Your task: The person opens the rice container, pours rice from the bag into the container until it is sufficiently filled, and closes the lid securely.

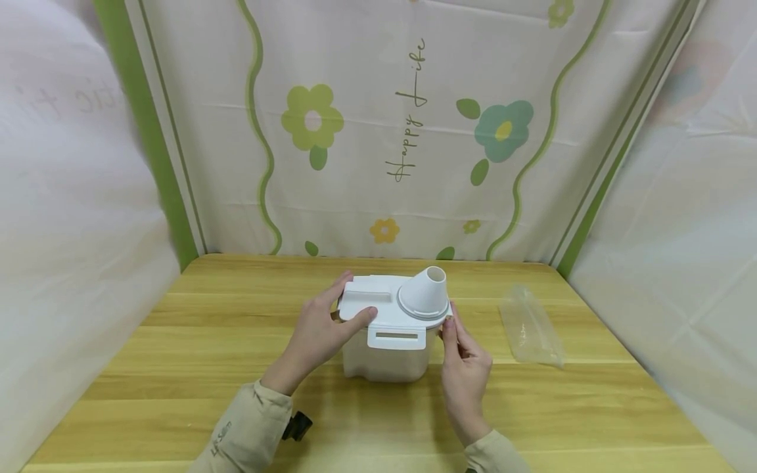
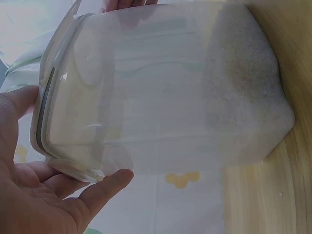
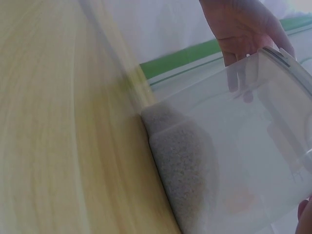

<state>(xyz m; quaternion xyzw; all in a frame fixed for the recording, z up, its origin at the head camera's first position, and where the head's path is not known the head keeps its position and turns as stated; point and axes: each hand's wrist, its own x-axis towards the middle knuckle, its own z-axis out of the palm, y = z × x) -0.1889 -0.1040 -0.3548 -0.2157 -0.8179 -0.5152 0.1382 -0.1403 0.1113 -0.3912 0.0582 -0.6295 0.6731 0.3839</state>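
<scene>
A translucent storage container (image 1: 387, 364) stands upright on the table, topped by a white lid (image 1: 367, 314) with a cone-shaped spout (image 1: 422, 295). The front latch flap (image 1: 396, 338) sticks outward. My left hand (image 1: 319, 328) grips the lid's left end, thumb on top and fingers along the side, by the left latch. At the right end, beside the spout, my right hand (image 1: 465, 361) pinches the lid's edge between thumb and fingers. Pale grain (image 2: 248, 73) fills the bottom of the container in the left wrist view; the right wrist view shows this grain (image 3: 175, 151) too.
A clear plastic bag (image 1: 531, 328) lies flat on the wooden table (image 1: 236, 315), to the right of the container. Printed fabric (image 1: 367, 131) hangs behind the table, with more fabric on both sides. A black piece (image 1: 298, 426) shows at the left cuff.
</scene>
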